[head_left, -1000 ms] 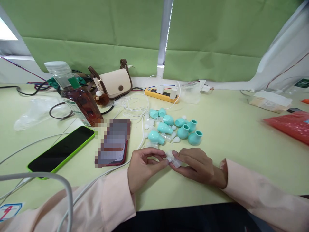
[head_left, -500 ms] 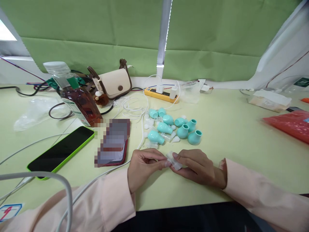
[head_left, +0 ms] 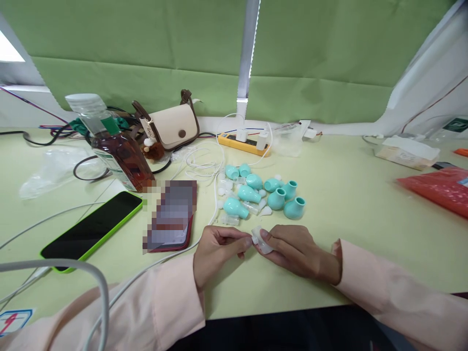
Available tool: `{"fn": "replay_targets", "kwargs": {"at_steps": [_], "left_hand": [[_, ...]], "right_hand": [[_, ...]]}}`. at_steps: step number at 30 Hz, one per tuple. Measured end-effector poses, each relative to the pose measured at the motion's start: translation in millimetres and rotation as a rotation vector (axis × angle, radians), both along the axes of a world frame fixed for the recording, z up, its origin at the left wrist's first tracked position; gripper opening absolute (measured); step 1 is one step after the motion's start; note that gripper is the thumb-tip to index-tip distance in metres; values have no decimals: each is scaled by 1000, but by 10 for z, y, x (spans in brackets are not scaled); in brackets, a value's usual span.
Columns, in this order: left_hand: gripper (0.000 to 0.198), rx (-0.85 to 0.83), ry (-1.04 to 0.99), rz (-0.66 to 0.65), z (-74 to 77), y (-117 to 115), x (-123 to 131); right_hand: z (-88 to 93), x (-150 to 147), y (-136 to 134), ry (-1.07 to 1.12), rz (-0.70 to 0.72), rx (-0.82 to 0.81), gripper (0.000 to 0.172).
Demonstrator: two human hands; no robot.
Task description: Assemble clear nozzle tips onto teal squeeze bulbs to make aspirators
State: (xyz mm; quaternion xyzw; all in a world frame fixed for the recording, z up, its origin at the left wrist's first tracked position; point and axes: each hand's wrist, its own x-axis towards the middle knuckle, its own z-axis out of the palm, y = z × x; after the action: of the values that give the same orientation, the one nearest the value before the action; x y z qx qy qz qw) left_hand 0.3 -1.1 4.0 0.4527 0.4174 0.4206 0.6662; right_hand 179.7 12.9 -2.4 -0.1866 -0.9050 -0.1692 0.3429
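Observation:
Near the table's front edge, my left hand (head_left: 220, 251) is closed in a pinch, a small white piece (head_left: 255, 240) at its thumb and fingertip. My right hand (head_left: 298, 249) is closed around a translucent white plastic piece (head_left: 263, 243), the thumb on top; the two pieces meet or nearly meet. Beyond my hands several turquoise bulb-shaped pieces with open necks, such as this turquoise bulb (head_left: 294, 208), stand or lie in a cluster. Among them are clear short tubes (head_left: 230, 219) and small white teardrop-shaped pieces (head_left: 266, 211).
Left of my hands lie a phone with a dark red case (head_left: 190, 229) and a green-edged phone (head_left: 95, 229). A bottle of brown drink (head_left: 124, 158), a cream bag (head_left: 173, 126) and a yellow power strip (head_left: 237, 144) stand behind. White cable (head_left: 153, 265) crosses near my left arm. A red packet (head_left: 435, 187) lies right.
My left fingertips have drawn slightly left from the translucent piece, and the small white piece now shows between them. My right hand stays nearly in place.

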Motion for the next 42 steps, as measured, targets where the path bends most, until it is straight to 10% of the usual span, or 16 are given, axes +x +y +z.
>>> {"fn": "replay_targets", "kwargs": {"at_steps": [42], "left_hand": [[13, -24, 36, 7, 9, 0, 10]], "right_hand": [[73, -17, -23, -32, -23, 135, 12]]}}
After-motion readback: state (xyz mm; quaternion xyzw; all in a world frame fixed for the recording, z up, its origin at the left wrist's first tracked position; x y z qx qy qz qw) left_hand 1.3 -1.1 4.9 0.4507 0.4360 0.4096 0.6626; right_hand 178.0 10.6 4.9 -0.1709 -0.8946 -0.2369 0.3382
